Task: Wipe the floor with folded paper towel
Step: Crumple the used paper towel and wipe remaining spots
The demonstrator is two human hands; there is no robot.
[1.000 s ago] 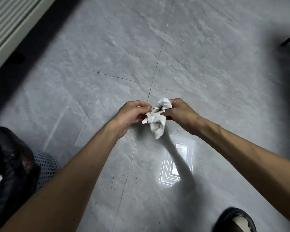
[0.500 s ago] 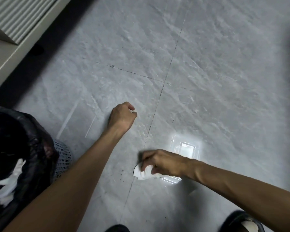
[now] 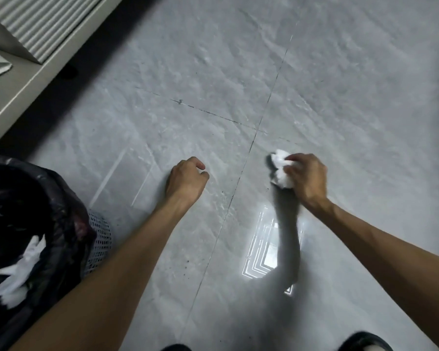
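My right hand (image 3: 306, 177) grips a crumpled white paper towel (image 3: 280, 167) and presses it against the grey tiled floor (image 3: 213, 72), just right of a dark grout line (image 3: 241, 173). The towel sticks out to the left of my fingers. Left of the grout line, my left hand (image 3: 186, 178) rests as a loose fist on the floor with nothing in it. Small dark specks lie on the tile near the grout line lower down.
A mesh waste bin (image 3: 98, 239) lined with a black bag (image 3: 23, 224) holds white paper scraps at the lower left. A pale cabinet base (image 3: 18, 82) runs along the upper left. A ceiling light's reflection (image 3: 264, 252) shines on the floor. Dark shoes (image 3: 363, 342) show at the bottom edge.
Both hands held the towel in the air a second ago. The left hand let go and dropped to the floor; the right hand pressed the towel down and has slid it away from me, rightward.
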